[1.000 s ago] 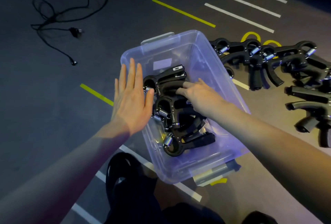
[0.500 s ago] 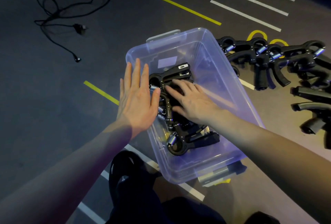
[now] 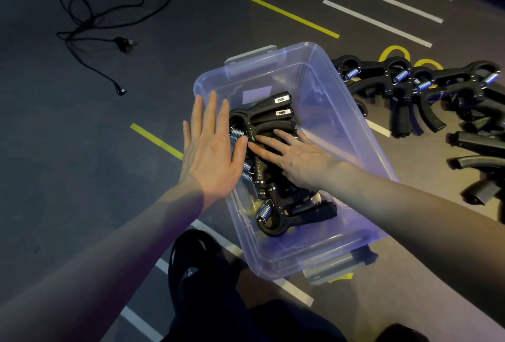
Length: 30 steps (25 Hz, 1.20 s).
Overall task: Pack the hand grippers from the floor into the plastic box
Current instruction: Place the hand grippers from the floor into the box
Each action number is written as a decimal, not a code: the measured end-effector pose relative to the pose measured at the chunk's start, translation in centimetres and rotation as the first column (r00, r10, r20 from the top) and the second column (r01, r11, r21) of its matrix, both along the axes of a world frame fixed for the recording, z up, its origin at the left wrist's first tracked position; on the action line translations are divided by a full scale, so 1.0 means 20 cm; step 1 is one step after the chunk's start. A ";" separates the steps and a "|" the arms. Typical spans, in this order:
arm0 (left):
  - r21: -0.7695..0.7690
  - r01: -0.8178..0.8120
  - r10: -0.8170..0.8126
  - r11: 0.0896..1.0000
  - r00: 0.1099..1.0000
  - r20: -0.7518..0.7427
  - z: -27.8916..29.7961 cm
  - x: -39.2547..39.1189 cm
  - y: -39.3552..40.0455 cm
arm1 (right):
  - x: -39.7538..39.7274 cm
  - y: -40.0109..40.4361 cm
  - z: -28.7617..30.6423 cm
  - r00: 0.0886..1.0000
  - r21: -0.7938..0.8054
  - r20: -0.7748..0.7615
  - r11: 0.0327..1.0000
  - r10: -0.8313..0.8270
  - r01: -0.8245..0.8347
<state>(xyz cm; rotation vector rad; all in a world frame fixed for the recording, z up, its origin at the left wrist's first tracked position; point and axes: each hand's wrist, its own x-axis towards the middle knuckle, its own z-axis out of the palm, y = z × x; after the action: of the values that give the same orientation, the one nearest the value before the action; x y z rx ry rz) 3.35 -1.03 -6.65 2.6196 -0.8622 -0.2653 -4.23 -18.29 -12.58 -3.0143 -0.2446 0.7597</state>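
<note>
Clear plastic box [image 3: 355, 134] of black hand grippers [image 3: 273, 123], right hand [image 3: 297, 157] flat atop, left hand [image 3: 210, 150] flat outside, neither grip closed.

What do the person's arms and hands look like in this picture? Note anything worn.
Both arms are bare as far as the frame shows: no sleeves, gloves, watch, rings or markings visible on the left hand or right hand. Fingers are uncovered, nails short and plain. Purplish light tints both forearms.
</note>
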 end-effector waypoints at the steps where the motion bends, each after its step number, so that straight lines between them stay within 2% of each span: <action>1: 0.001 0.001 -0.001 1.000 1.000 -0.002 0.00 0.00 0.00 | 0.00 0.00 -0.01 1.000 0.008 -0.004 1.000 -0.011 0.012; 11: 0.080 0.010 -0.013 0.997 0.999 0.039 0.01 0.00 -0.02 | -0.02 -0.01 0.02 0.998 0.056 -0.066 0.998 0.016 -0.012; 13: 0.111 0.007 -0.016 0.994 0.996 0.085 0.01 0.00 -0.02 | -0.03 -0.02 0.06 0.998 0.118 -0.066 0.993 -0.019 0.027; 15: 0.095 0.029 -0.044 0.995 0.987 0.155 0.03 -0.02 -0.06 | -0.06 -0.05 0.16 0.987 0.264 0.065 0.956 -0.148 0.126; 16: 0.069 0.050 -0.062 0.996 0.983 0.174 0.06 -0.03 -0.09 | -0.09 -0.07 0.23 0.950 0.367 0.181 0.913 -0.256 0.176; 17: 0.033 0.081 -0.085 0.996 0.981 0.175 0.09 -0.06 -0.14 | -0.13 -0.10 0.30 0.874 0.471 0.311 0.859 -0.374 0.200; 19: -0.043 0.173 -0.164 0.984 0.972 0.166 0.15 -0.14 -0.28 | -0.26 -0.20 0.42 0.632 0.592 0.527 0.779 -0.568 0.207; 21: -0.080 0.301 -0.284 0.950 0.942 0.176 0.20 -0.27 -0.43 | -0.42 -0.34 0.45 0.421 0.614 0.608 0.735 -0.673 0.287; 23: -0.077 0.432 -0.417 0.898 0.895 0.156 0.21 -0.41 -0.55 | -0.59 -0.49 0.40 0.270 0.618 0.605 0.655 -0.749 0.434; 24: -0.070 0.486 -0.474 0.871 0.870 0.132 0.20 -0.47 -0.60 | -0.69 -0.57 0.34 0.186 0.629 0.580 0.581 -0.793 0.516; 27: -0.019 0.586 -0.583 0.810 0.808 0.084 0.12 -0.60 -0.72 | -0.95 -0.75 0.16 -0.081 0.645 0.421 0.236 -0.903 0.727; 29: 0.024 0.622 -0.621 0.783 0.779 0.090 0.07 -0.64 -0.77 | -1.10 -0.85 0.08 -0.179 0.568 0.311 0.032 -0.933 0.822; 30: 0.044 0.630 -0.631 0.775 0.770 0.099 0.04 -0.65 -0.79 | -1.16 -0.90 0.04 -0.179 0.516 0.286 -0.006 -0.941 0.857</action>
<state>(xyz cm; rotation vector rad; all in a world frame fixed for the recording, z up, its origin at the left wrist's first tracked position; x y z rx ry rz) -9.60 -16.90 -5.75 2.2697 -1.7769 -0.2956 -27.37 -36.29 -11.78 -2.0535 1.6892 -0.4161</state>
